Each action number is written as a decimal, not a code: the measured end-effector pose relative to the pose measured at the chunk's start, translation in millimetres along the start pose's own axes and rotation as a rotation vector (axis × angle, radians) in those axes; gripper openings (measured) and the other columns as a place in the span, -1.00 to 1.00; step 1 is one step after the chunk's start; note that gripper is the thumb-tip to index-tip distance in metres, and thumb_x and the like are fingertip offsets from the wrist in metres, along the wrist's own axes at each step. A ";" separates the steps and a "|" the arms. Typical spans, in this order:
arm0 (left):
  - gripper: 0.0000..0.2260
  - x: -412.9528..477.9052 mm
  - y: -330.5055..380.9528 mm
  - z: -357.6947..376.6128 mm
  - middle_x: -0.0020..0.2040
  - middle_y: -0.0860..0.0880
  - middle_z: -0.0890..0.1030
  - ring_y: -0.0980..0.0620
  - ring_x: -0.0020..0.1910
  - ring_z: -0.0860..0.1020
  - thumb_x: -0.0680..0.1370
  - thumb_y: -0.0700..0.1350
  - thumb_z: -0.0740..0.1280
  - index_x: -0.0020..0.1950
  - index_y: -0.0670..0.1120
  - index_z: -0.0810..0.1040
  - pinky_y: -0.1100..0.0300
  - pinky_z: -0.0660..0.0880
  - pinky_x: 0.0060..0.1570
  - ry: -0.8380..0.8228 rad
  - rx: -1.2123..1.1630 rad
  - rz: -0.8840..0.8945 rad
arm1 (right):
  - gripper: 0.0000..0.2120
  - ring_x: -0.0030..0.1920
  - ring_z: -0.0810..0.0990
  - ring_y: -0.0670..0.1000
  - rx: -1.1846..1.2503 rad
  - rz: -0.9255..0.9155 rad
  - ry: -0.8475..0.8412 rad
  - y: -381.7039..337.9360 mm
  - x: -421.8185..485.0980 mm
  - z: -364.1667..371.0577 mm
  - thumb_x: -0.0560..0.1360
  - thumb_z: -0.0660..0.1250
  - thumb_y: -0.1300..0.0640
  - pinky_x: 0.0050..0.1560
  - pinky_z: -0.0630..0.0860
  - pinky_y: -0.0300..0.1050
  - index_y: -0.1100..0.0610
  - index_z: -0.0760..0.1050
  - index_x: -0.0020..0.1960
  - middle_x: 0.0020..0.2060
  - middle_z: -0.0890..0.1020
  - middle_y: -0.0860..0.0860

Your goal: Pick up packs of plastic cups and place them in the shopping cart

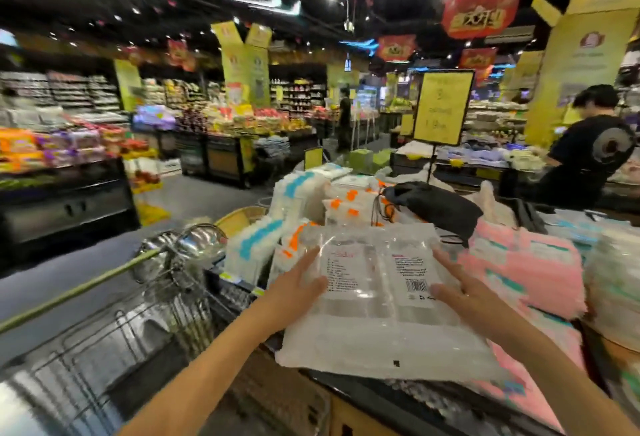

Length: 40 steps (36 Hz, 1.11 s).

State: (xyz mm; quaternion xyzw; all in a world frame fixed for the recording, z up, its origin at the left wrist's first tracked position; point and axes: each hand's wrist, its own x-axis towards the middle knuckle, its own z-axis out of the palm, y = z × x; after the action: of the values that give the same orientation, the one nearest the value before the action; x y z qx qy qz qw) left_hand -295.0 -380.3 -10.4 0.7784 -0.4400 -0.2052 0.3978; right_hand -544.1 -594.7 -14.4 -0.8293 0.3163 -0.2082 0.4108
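Note:
A flat clear plastic pack of white goods (377, 300), with printed labels and a barcode, lies tilted over the front edge of a display bin. My left hand (298, 285) rests against its left side, fingers straight, thumb lying on the top face. On the right side my right hand (465, 293) does the same, its thumb beside the barcode. The pack sits between both hands. Whether any fingers reach under it is hidden.
Pink packs (526, 269) are stacked right of the pack, blue-and-white packs (256, 245) and orange-and-white packs (349, 207) behind it, with a black bag (436, 207) on top. A wire trolley (138, 331) with steel bowls (194, 241) stands left. A person in black (588, 158) stands far right.

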 end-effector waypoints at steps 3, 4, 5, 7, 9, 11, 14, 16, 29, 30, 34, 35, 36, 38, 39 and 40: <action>-0.45 -12.9 -30.6 -37.4 0.49 0.08 0.32 0.04 0.35 0.40 0.61 0.13 0.22 0.55 0.30 0.05 0.15 0.38 0.30 0.060 -0.037 -0.068 | -0.39 0.41 0.29 -0.10 -0.043 -0.075 -0.069 -26.6 31.7 45.4 0.48 0.37 -0.20 0.37 0.24 -0.16 -0.40 0.19 0.45 0.39 0.31 -0.23; -0.45 -17.4 -39.2 -47.7 0.46 0.09 0.36 0.05 0.31 0.45 0.61 0.13 0.22 0.55 0.31 0.06 0.10 0.43 0.30 0.075 -0.050 -0.097 | -0.40 0.37 0.29 -0.13 -0.055 -0.107 -0.091 -34.5 41.2 58.8 0.53 0.35 -0.13 0.32 0.25 -0.18 -0.34 0.17 0.48 0.37 0.32 -0.21; -0.44 -21.2 -48.3 -57.3 0.43 0.10 0.40 0.04 0.27 0.50 0.60 0.15 0.22 0.55 0.32 0.06 0.05 0.47 0.28 0.096 -0.060 -0.121 | -0.40 0.33 0.30 -0.15 -0.053 -0.119 -0.114 -38.7 51.9 70.9 0.54 0.33 -0.11 0.30 0.27 -0.17 -0.33 0.16 0.50 0.36 0.32 -0.21; -0.42 -27.4 -66.1 -74.6 0.38 0.13 0.46 0.07 0.20 0.57 0.54 0.21 0.23 0.51 0.39 0.06 -0.01 0.52 0.23 0.135 -0.085 -0.162 | -0.41 0.30 0.34 -0.13 -0.026 -0.143 -0.177 -48.5 70.0 94.5 0.54 0.33 -0.15 0.30 0.33 -0.10 -0.41 0.14 0.47 0.35 0.33 -0.24; -0.42 -30.5 -82.4 -88.5 0.36 0.16 0.49 0.13 0.16 0.58 0.53 0.23 0.23 0.49 0.43 0.05 0.04 0.54 0.20 0.179 -0.109 -0.197 | -0.43 0.17 0.43 -0.13 -0.003 -0.147 -0.235 -60.1 86.8 114.4 0.56 0.30 -0.16 0.15 0.42 -0.14 -0.46 0.12 0.45 0.25 0.36 -0.28; -0.46 -35.1 -92.5 -97.5 0.31 0.21 0.48 0.22 0.10 0.57 0.61 0.17 0.21 0.50 0.40 0.03 0.22 0.56 0.06 0.226 -0.120 -0.223 | -0.45 0.04 0.49 -0.22 0.027 -0.156 -0.304 -67.5 106.1 132.3 0.57 0.28 -0.17 -0.03 0.45 -0.24 -0.47 0.11 0.45 0.19 0.41 -0.31; -0.46 -36.9 -103.7 -105.7 0.28 0.24 0.44 0.37 0.01 0.49 0.63 0.13 0.19 0.53 0.35 0.01 0.44 0.46 -0.13 0.304 -0.089 -0.252 | -0.45 0.16 0.55 -0.13 0.046 -0.201 -0.373 -76.0 134.4 155.1 0.54 0.30 -0.22 0.13 0.53 -0.10 -0.54 0.13 0.40 0.29 0.49 -0.25; -0.46 -36.4 -108.6 -108.4 0.30 0.23 0.42 0.29 0.05 0.51 0.63 0.12 0.19 0.53 0.36 0.01 0.36 0.48 -0.04 0.356 -0.103 -0.282 | -0.46 0.25 0.53 -0.06 0.034 -0.234 -0.418 -78.5 155.8 169.5 0.53 0.31 -0.22 0.28 0.49 0.01 -0.56 0.13 0.38 0.36 0.48 -0.19; -0.48 -46.5 -145.3 -119.8 0.28 0.36 0.40 0.20 0.27 0.45 0.61 0.13 0.24 0.48 0.43 0.07 0.13 0.44 0.29 0.677 -0.194 -0.510 | -0.42 0.39 0.38 -0.01 -0.020 -0.400 -0.717 -125.0 245.7 254.0 0.54 0.30 -0.21 0.40 0.37 0.02 -0.55 0.07 0.40 0.52 0.27 -0.14; -0.48 -49.0 -147.9 -120.3 0.24 0.42 0.38 0.23 0.28 0.43 0.62 0.09 0.25 0.48 0.41 0.09 0.14 0.39 0.34 0.696 -0.209 -0.508 | -0.41 0.39 0.36 -0.01 -0.016 -0.396 -0.740 -128.4 248.6 261.7 0.55 0.30 -0.19 0.41 0.35 0.01 -0.50 0.09 0.43 0.52 0.26 -0.14; -0.50 -58.4 -167.6 -129.8 0.09 0.66 0.35 0.31 0.32 0.35 0.63 0.01 0.26 0.43 0.42 0.11 0.15 0.28 0.44 0.733 -0.208 -0.516 | -0.42 0.30 0.34 -0.11 0.002 -0.417 -0.803 -140.9 255.8 296.3 0.54 0.33 -0.15 0.42 0.36 0.03 -0.50 0.11 0.40 0.46 0.31 -0.18; -0.51 -59.9 -172.7 -133.8 0.04 0.69 0.35 0.31 0.33 0.36 0.64 0.01 0.25 0.40 0.43 0.11 0.21 0.29 0.42 0.739 -0.201 -0.513 | -0.42 0.30 0.32 -0.12 0.009 -0.420 -0.825 -144.7 256.8 305.4 0.54 0.34 -0.14 0.43 0.34 0.02 -0.50 0.10 0.39 0.45 0.30 -0.20; -0.52 -61.4 -178.6 -138.1 0.03 0.69 0.35 0.33 0.31 0.38 0.64 0.00 0.24 0.39 0.43 0.10 0.31 0.31 0.36 0.741 -0.205 -0.504 | -0.42 0.32 0.31 -0.11 0.008 -0.431 -0.845 -147.1 259.3 315.8 0.55 0.34 -0.14 0.44 0.32 0.01 -0.49 0.09 0.40 0.43 0.29 -0.22; -0.52 -65.0 -190.9 -145.3 0.07 0.60 0.36 0.50 0.16 0.40 0.65 -0.03 0.23 0.41 0.37 0.08 0.57 0.32 0.12 0.750 -0.242 -0.521 | -0.40 0.34 0.30 -0.10 -0.001 -0.449 -0.873 -154.8 259.9 331.9 0.56 0.32 -0.11 0.44 0.28 0.03 -0.43 0.09 0.45 0.41 0.29 -0.22; -0.51 -66.3 -195.4 -148.2 0.07 0.57 0.35 0.59 0.08 0.37 0.66 -0.04 0.22 0.43 0.35 0.06 0.64 0.30 0.04 0.754 -0.256 -0.526 | -0.40 0.32 0.29 -0.12 0.001 -0.456 -0.881 -157.2 259.6 338.7 0.57 0.32 -0.09 0.44 0.26 0.03 -0.40 0.09 0.47 0.39 0.31 -0.20; -0.49 -67.1 -200.8 -151.2 0.08 0.57 0.34 0.62 0.07 0.35 0.66 -0.04 0.22 0.46 0.35 0.05 0.65 0.29 0.03 0.760 -0.262 -0.523 | -0.41 0.31 0.29 -0.13 0.000 -0.456 -0.890 -158.2 260.4 347.0 0.58 0.30 -0.08 0.44 0.24 0.04 -0.40 0.08 0.47 0.36 0.33 -0.20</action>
State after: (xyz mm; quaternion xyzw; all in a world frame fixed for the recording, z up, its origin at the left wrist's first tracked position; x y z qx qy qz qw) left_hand -124.4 -197.6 -82.5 0.8262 -0.0234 -0.0529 0.5604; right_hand -92.4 -511.9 -63.3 -0.8859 -0.0789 0.0814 0.4498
